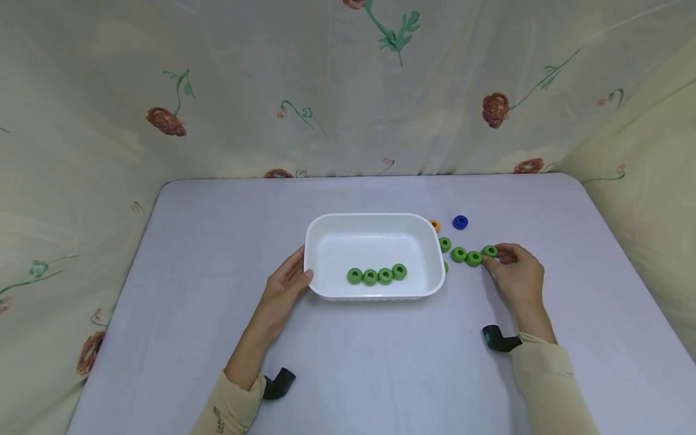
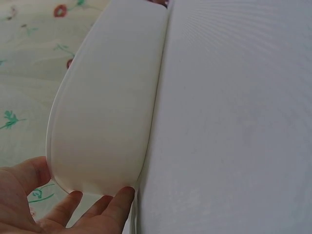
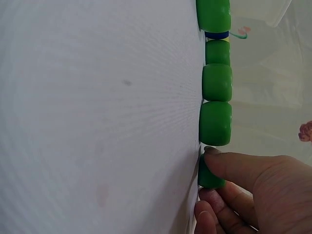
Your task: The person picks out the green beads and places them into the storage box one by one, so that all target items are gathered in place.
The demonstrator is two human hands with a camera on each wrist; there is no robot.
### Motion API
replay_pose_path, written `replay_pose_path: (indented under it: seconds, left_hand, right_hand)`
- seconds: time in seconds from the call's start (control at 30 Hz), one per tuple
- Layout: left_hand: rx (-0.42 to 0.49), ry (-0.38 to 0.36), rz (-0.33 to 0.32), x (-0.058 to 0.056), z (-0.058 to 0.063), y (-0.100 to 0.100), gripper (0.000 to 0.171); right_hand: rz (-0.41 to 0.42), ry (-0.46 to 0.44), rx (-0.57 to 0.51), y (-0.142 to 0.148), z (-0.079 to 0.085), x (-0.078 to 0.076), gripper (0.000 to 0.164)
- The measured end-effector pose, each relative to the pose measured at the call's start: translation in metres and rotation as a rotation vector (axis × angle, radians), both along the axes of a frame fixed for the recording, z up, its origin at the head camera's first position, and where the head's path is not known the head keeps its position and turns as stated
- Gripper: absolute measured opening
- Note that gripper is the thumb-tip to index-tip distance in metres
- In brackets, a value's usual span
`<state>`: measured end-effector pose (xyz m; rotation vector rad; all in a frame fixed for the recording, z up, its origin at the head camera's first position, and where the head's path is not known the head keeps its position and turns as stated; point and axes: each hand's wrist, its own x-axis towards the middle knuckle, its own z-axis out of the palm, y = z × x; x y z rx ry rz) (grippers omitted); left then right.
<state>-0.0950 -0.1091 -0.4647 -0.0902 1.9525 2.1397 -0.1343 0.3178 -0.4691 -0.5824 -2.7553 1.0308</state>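
At the left end of a white plastic tray [image 1: 375, 238], my left hand [image 1: 281, 293] grips the wall, thumb at the rim and fingers along the outside. The left wrist view shows that hand [image 2: 92, 214] against the tray's outer side [image 2: 105, 102]. Inside the tray, several green beads [image 1: 370, 277] with dark holes lie in a short row. To the tray's right, my right hand [image 1: 516, 275] pinches a green bead [image 1: 490, 251] between thumb and fingers. Other green beads [image 1: 458, 254] sit beside it, lined up in the right wrist view, where the pinched bead [image 3: 209, 174] is partly covered.
A blue bead [image 1: 460, 222] lies behind the green ones. An orange bead [image 1: 434, 225] is partly hidden by the tray's right rim, as is one green bead [image 1: 446, 266]. A white cloth [image 1: 359, 362] covers the table, and flowered curtains [image 1: 234, 90] hang around it.
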Motion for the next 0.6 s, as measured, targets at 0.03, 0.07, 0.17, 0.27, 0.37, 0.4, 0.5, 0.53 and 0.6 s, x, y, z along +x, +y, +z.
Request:
replay_pose_path:
  seconds: [0.03, 0.07, 0.17, 0.27, 0.37, 0.4, 0.5, 0.53, 0.6]
  left_hand:
    - [0.000, 0.000, 0.001, 0.0000, 0.0001, 0.0000, 0.061]
    - [0.002, 0.000, 0.001, -0.0001, 0.0001, 0.0001, 0.061]
    - [0.006, -0.002, 0.002, -0.0003, 0.0002, 0.0001, 0.061]
    - [0.012, -0.005, 0.002, -0.0006, 0.0002, -0.0001, 0.061]
    - [0.019, -0.005, 0.002, -0.0008, 0.0002, -0.0002, 0.061]
    - [0.021, -0.004, 0.002, -0.0008, 0.0001, -0.0002, 0.061]
    - [0.025, 0.001, -0.001, -0.0008, -0.0004, -0.0005, 0.061]
    - [0.027, 0.004, -0.003, -0.0009, -0.0008, -0.0006, 0.061]
    - [0.025, 0.007, -0.005, -0.0009, -0.0015, -0.0009, 0.062]
  right_hand:
    - [0.000, 0.000, -0.001, 0.0001, -0.0001, -0.0002, 0.041]
    - [0.000, 0.000, -0.002, 0.0000, -0.0002, -0.0004, 0.041]
    - [-0.003, 0.000, -0.004, -0.0001, -0.0003, -0.0003, 0.041]
    - [-0.009, 0.002, -0.005, 0.0003, -0.0007, -0.0002, 0.042]
    - [-0.014, 0.006, -0.007, 0.0011, -0.0015, -0.0005, 0.041]
    - [-0.017, 0.008, -0.010, 0.0013, -0.0019, -0.0005, 0.041]
    - [-0.030, 0.008, -0.017, 0.0016, -0.0041, -0.0007, 0.041]
    - [-0.035, 0.007, -0.019, 0.0015, -0.0047, -0.0007, 0.041]
    - [-0.044, 0.010, -0.021, 0.0016, -0.0063, -0.0008, 0.042]
